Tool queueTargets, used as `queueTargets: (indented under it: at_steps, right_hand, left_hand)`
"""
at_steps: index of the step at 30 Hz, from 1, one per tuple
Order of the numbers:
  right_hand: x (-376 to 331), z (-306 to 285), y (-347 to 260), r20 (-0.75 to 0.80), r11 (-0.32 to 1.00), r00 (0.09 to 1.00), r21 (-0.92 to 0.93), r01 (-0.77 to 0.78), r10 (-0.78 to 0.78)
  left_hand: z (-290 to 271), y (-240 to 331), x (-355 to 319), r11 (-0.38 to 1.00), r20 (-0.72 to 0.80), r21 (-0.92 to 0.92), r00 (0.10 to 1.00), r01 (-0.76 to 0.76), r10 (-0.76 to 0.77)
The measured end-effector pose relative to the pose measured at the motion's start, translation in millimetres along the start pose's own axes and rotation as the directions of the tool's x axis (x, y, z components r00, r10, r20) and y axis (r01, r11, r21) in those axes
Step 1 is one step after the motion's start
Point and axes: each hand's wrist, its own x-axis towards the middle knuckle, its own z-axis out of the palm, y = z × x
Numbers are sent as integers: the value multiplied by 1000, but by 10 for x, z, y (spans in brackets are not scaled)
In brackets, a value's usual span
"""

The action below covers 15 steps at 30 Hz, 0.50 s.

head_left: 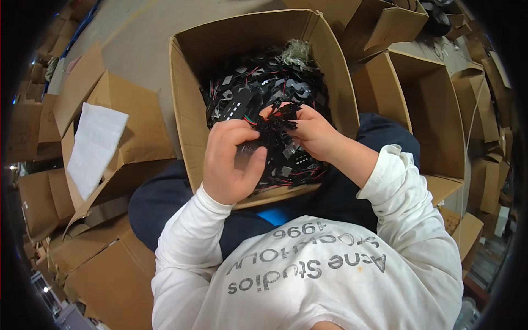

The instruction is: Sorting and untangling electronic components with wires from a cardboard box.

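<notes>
A dark bundle of thin wires with small black plug connectors [279,122] is gripped in the fingers of my right hand [319,135], above a deep cardboard box [190,115]. Reaching to the bundle's left side is my left hand [225,159], its thumb spread away from its bent fingers. A few red and green wires show beside those fingertips. Filling the box below are many black electronic parts [236,104] with red and black wires and small silver pieces. Some of them are hidden under my hands.
A tangle of pale stringy material [297,54] lies at the box's far right corner. An open carton [426,104] stands to the right. On the left, a white foam sheet [98,146] rests on another open carton [137,124]. My legs [159,203] flank the middle box.
</notes>
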Motion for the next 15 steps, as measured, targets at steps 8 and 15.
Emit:
queueTargets:
  at_steps: [8, 15]
  right_hand:
    - [2, -22, 49, 13, 1000, 1000, 23, -7, 6]
    - [-81, 5, 11, -21, 999, 999, 28, 25, -24]
  left_hand:
    - [53, 15, -22, 985, -7, 167, 999, -29, 31]
    - [18, -9, -45, 995, 11, 78, 998, -55, 55]
